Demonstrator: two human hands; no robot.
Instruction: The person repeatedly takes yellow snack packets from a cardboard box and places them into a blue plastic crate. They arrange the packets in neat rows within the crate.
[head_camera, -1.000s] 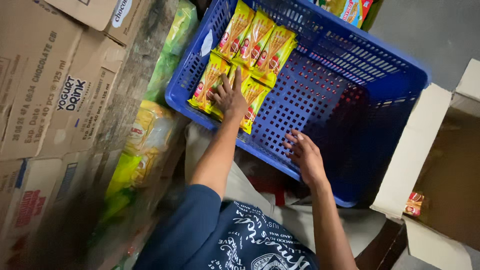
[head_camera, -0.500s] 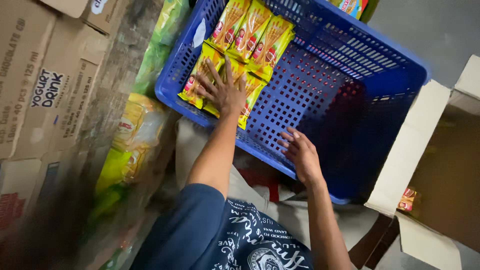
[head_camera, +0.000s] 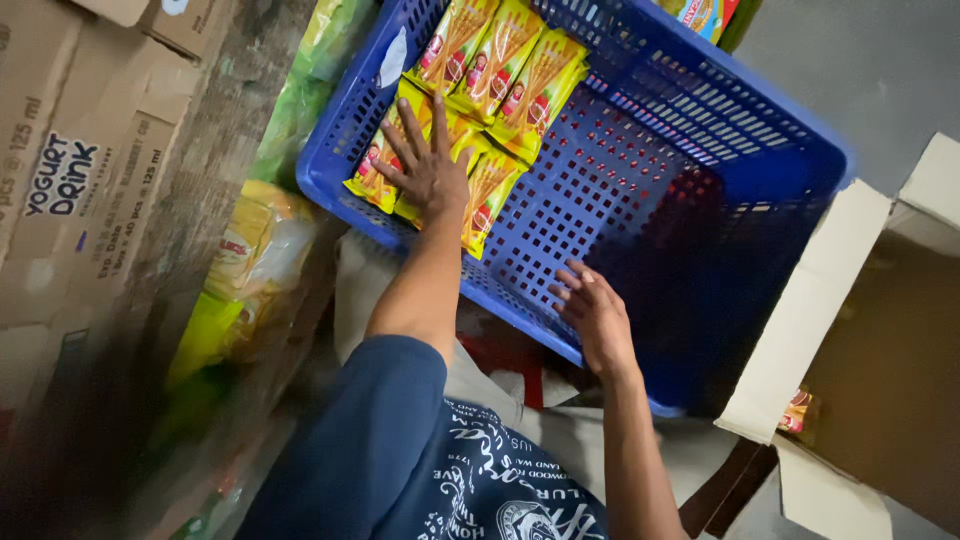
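Left grip (head_camera: 428, 170): open, fingers spread flat on the yellow foil snack packets (head_camera: 480, 195) lying in the near-left corner of the blue perforated plastic crate (head_camera: 700, 140). Right grip (head_camera: 595, 315): open, empty, fingers loosely curled, resting on the crate's near rim. An open brown cardboard box (head_camera: 880, 340) stands just beside the crate.

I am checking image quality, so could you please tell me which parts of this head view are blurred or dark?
Head view: the stacked brown cardboard boxes at left are smeared by motion blur; the blue perforated plastic crate and yellow snack packets under the left hand are sharp; the crate's right inner corner lies in shadow.
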